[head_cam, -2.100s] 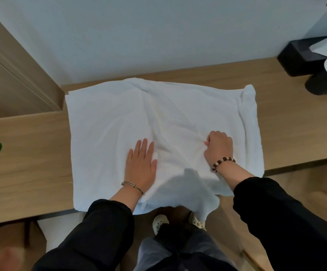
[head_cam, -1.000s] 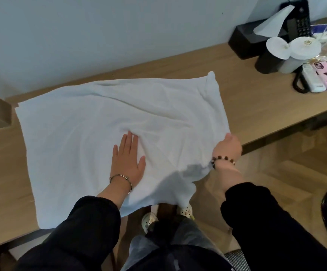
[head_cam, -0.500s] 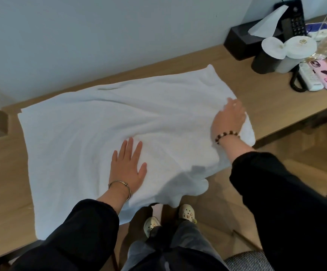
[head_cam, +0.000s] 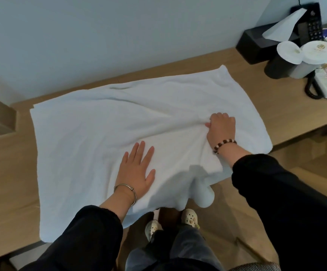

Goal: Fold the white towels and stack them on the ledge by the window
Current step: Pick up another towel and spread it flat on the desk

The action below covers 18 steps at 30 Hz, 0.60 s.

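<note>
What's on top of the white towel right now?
Two hands: the left hand lies flat on the white towel, the right hand grips a fold. Anything beneath is hidden.

A: Item?
B: One towel point(head_cam: 100, 133), white, plain.
A: State?
B: Spread out and wrinkled, with long creases running across it and a bunch gathered right of centre.
A: Position?
B: Flat on the desk point(head_cam: 8, 173). Far edge lies near the wall. Near edge hangs over the front, drooping lowest at the right.
</note>
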### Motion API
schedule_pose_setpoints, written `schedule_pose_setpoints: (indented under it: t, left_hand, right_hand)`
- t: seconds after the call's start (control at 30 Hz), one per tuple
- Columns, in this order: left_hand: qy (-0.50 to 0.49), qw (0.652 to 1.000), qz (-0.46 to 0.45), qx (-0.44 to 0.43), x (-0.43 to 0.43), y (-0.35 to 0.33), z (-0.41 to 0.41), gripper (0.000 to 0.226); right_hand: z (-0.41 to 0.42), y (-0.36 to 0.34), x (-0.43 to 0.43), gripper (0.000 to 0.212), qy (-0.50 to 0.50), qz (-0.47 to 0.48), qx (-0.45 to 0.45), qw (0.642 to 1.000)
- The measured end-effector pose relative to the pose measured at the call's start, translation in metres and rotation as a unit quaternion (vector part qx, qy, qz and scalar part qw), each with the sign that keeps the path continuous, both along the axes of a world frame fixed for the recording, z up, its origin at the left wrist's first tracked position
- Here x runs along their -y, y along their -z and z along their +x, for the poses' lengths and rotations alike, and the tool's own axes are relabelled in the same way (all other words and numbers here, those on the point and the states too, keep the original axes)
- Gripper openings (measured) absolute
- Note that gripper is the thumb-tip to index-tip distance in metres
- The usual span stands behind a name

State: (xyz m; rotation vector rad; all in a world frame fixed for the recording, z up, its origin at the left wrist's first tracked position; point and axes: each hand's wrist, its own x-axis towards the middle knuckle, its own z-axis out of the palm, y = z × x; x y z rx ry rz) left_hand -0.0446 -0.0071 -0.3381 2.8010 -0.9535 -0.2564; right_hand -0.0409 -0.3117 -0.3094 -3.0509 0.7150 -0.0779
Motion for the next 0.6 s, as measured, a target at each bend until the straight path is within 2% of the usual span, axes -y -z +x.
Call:
schedule_pose_setpoints:
  t: [0.1,0.27,0.43,0.6]
  left_hand:
    - [-0.002,1.000,0.008,0.003,0.000,0.002,0.001,0.063]
    - [-0.015,1.000,0.028,-0.001,0.000,0.003,0.003,0.063]
    - [-0.032,0.999,0.036,-0.012,0.004,-0.002,0.004,0.060]
    - [-0.063,0.997,-0.032,0.001,0.045,-0.026,0.010,0.048]
  right_hand:
    - [0.020,-0.002,-0.001,0.019,-0.005,-0.012,-0.001,1.000]
    - [0.006,0.007,-0.033,0.030,0.077,0.065,0.012,0.995]
    - [-0.027,0.012,-0.051,0.049,0.013,0.101,-0.020,0.995]
    - [-0.026,0.000,-0.037,0.048,-0.003,0.183,-0.008,0.983]
